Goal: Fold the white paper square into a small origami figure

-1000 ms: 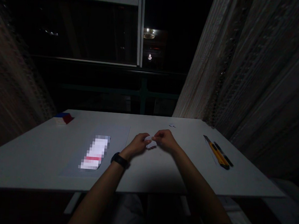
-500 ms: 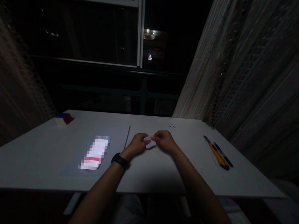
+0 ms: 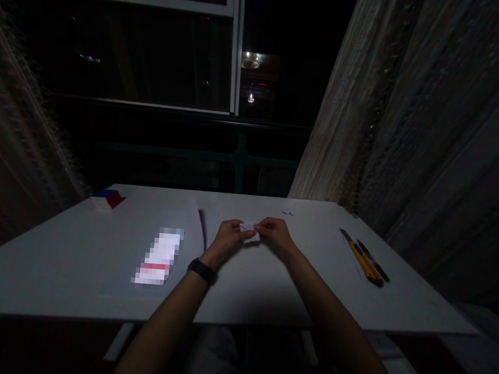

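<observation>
In the head view, the left grip (image 3: 229, 237) and the right grip (image 3: 274, 233) pinch a small white paper (image 3: 252, 238) between them over the tabletop (image 3: 262, 292), probably light, thin and easily creased, best held gently by its edges.

A pale, smooth-topped table (image 3: 52, 275) with a few things spread across it.
At the far left corner sits a cube (image 3: 105, 199) showing blue, red and whitish faces; nearer the front on that side, a large white sheet (image 3: 193, 226) lies with its right edge curling up off the surface, a lit phone (image 3: 158, 255) resting on it; small white scraps (image 3: 288, 212) lie near the back edge; to the right, a yellow-and-black utility knife (image 3: 361, 258) lies beside a dark pen (image 3: 374, 261), roughly parallel.
</observation>
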### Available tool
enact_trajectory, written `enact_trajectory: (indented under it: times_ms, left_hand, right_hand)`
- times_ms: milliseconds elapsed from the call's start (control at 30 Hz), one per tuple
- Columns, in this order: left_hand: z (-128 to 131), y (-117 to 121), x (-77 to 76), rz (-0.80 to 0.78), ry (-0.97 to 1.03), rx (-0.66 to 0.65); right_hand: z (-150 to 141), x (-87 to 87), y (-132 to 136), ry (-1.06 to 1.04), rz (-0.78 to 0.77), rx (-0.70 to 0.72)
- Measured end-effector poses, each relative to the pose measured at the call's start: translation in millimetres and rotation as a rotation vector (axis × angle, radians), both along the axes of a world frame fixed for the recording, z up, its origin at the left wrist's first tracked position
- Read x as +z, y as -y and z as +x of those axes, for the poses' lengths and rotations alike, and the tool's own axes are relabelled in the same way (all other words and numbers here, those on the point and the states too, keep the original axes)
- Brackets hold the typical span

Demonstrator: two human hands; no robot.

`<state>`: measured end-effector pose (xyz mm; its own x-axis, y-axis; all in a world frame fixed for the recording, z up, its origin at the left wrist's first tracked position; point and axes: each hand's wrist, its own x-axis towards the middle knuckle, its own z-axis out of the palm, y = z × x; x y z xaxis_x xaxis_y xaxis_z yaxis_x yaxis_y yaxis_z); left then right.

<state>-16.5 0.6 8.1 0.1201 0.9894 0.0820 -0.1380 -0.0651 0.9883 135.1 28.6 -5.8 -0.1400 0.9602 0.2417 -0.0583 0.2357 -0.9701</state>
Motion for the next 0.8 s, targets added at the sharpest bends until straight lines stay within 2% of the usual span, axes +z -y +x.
enact_trajectory:
  times_ms: [100,233,300,433,567,700,800]
  left_hand:
    - [-1,2,2.4,-0.012,-0.067,-0.017]
    - [-1,2,1.6,0.005,-0.122,-0.004]
    - [-1,0,0.1,0.012,-0.110,0.033]
    - [1,-3,0.2,0.021,0.001,0.105]
    - [2,-3,2.9,0.000,0.098,0.113]
    - [1,-5,1.3,0.052,0.111,0.163]
    - [-2,-8,-1.4,0.070,0.119,0.207]
  right_hand:
    - [4,4.4,2,0.039,-0.010,0.043]
    - [5,3.4,2,0.199,0.092,-0.020]
    - [1,1.3,1,0.210,0.119,-0.065]
    - [-7,-1.2,1,0.116,0.079,-0.155]
    - [-13,-0.4,4,-0.030,-0.003,-0.199]
    - [-17,1.1,9,-0.141,-0.087,-0.150]
    - [-20,0.3,12,-0.116,-0.100,-0.097]
